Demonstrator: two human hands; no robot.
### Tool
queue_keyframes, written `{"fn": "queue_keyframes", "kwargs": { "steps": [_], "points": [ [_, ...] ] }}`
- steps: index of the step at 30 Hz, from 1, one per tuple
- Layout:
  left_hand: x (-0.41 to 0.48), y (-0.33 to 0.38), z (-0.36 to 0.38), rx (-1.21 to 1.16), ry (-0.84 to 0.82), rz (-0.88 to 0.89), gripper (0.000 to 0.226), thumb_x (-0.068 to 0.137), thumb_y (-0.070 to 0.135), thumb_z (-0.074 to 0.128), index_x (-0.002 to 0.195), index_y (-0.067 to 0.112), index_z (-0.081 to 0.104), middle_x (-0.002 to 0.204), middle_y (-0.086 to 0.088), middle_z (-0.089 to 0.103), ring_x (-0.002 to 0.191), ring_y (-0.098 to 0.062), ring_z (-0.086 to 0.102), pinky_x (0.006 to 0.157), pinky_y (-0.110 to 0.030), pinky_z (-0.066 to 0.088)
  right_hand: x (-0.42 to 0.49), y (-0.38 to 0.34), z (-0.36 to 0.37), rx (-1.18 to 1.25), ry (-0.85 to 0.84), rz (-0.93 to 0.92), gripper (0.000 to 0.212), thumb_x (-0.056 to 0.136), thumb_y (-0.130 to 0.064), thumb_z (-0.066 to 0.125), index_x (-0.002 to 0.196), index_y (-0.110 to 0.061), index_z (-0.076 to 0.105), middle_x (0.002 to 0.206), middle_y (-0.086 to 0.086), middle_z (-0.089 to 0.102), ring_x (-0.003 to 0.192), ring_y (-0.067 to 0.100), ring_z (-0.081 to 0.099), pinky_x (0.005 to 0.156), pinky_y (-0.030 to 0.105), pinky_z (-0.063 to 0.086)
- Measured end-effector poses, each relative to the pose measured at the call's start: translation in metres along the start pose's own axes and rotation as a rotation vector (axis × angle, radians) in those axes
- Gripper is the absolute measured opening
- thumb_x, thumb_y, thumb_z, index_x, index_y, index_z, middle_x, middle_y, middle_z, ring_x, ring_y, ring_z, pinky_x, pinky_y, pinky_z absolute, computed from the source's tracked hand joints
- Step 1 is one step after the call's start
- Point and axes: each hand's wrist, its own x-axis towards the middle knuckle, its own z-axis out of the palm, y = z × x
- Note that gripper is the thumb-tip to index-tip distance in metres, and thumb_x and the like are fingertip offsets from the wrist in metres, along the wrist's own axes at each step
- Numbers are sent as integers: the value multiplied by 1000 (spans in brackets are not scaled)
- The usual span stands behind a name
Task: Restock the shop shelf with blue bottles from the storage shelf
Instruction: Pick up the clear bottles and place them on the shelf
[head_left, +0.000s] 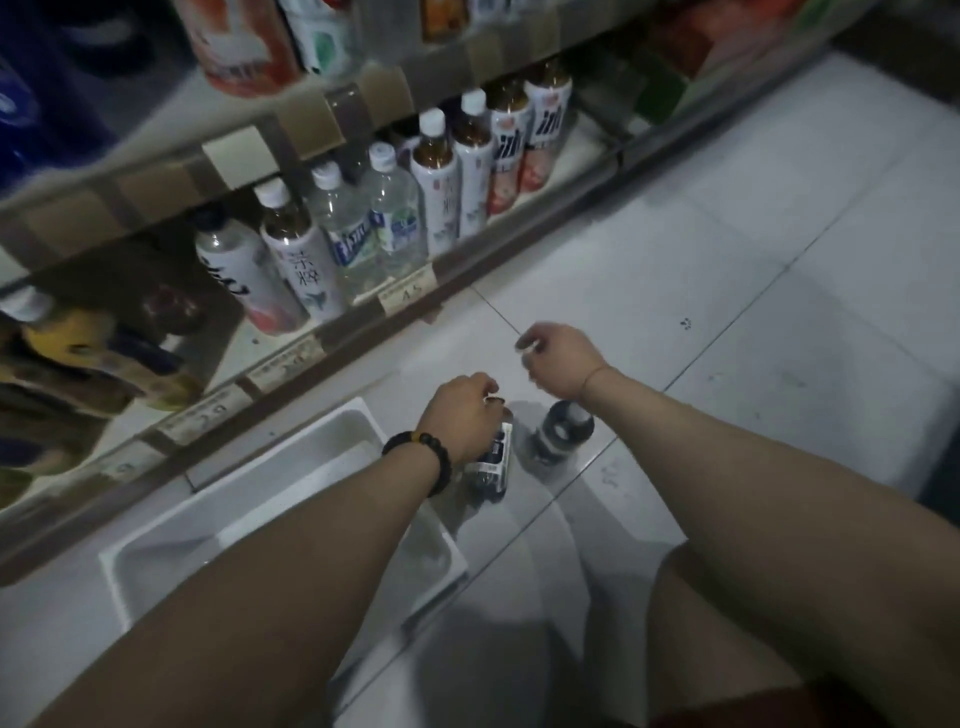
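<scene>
Two dark bottles stand on the tiled floor in front of the shop shelf (363, 332). My left hand (460, 415), with a dark bead bracelet on the wrist, is shut on the top of the left bottle (493, 460), which has a white label. The second bottle (563, 428) stands just to its right, seen from above. My right hand (558, 358) hovers above and behind that bottle with its fingers curled and nothing visible in them. Neither bottle's cap shows clearly in the dim light.
A white plastic tray (270, 499) lies on the floor against the shelf base, under my left forearm. The bottom shelf holds several upright drink bottles (436, 192) with white caps. My bare knee (727, 623) is at lower right. Grey floor tiles (753, 291) extend to the right.
</scene>
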Motion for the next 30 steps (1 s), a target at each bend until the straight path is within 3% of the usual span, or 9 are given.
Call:
{"fn": "queue_keyframes", "kwargs": {
  "steps": [5, 7, 9, 12, 16, 19, 23, 26, 30],
  "points": [
    [-10, -10, 42, -29, -86, -106, 35, 101, 20, 56, 134, 13, 64, 130, -15, 66, 115, -33, 64, 91, -30, 48, -4, 10, 42, -632, -74, 109, 62, 85, -37, 66, 140, -17, 44, 141, 13, 38, 129, 38, 37, 99, 51, 42],
    [-11, -8, 45, -37, -73, -101, 31, 100, 17, 58, 129, 11, 66, 126, -13, 66, 110, -32, 65, 85, -28, 46, 1, 16, 40, -666, -254, 236, 78, 78, -37, 73, 144, -17, 37, 144, 14, 34, 133, 43, 37, 100, 58, 44],
    [-11, -4, 44, -39, -66, -79, 29, 100, 16, 59, 127, 9, 66, 126, -13, 66, 111, -32, 64, 87, -29, 47, 4, 31, 42, -694, -350, 244, 82, 74, -35, 76, 144, -11, 38, 142, 17, 40, 129, 42, 48, 101, 51, 50],
    [-8, 0, 42, -63, -79, -70, 36, 102, 21, 57, 137, 14, 62, 139, -10, 59, 122, -29, 60, 100, -30, 46, 6, 42, 41, -665, -335, 175, 71, 76, -34, 77, 134, -8, 46, 132, 16, 52, 117, 34, 62, 90, 39, 56],
    [-1, 8, 32, -74, -138, -73, 52, 98, 16, 63, 149, 16, 52, 149, -8, 52, 132, -26, 53, 104, -27, 41, 13, 19, 11, -617, -334, 98, 33, 76, -30, 77, 98, -7, 67, 91, 8, 71, 68, 23, 70, 58, 31, 59],
    [0, 18, 11, -138, -215, -36, 79, 85, 20, 81, 153, 23, 42, 147, -4, 51, 127, -25, 56, 102, -29, 48, 13, -6, -36, -398, -379, 2, 35, 76, -24, 82, 107, -14, 70, 100, 5, 67, 75, 27, 74, 49, 32, 61],
    [-9, 22, -35, -312, -191, -14, 83, 77, 34, 90, 145, 34, 41, 129, 9, 61, 103, -15, 66, 86, -32, 56, -7, -35, -97, 70, -361, -121, 47, 64, -24, 95, 106, -19, 74, 105, 7, 69, 82, 28, 74, 63, 38, 65],
    [-23, 22, -81, -490, -78, 8, 79, 68, 40, 96, 133, 37, 52, 113, 10, 73, 94, -14, 74, 86, -37, 62, -18, -67, -108, 359, -309, -233, 55, 70, -23, 92, 118, -13, 66, 103, 11, 73, 81, 21, 69, 63, 32, 57],
    [-50, 33, -129, -574, 233, 24, 75, 68, 42, 96, 122, 34, 45, 109, 7, 72, 84, -8, 75, 69, -23, 60, -29, -112, -99, 775, -280, -312, 64, 75, -30, 89, 131, -18, 59, 122, 8, 72, 106, 24, 73, 81, 41, 60]
  ]
}}
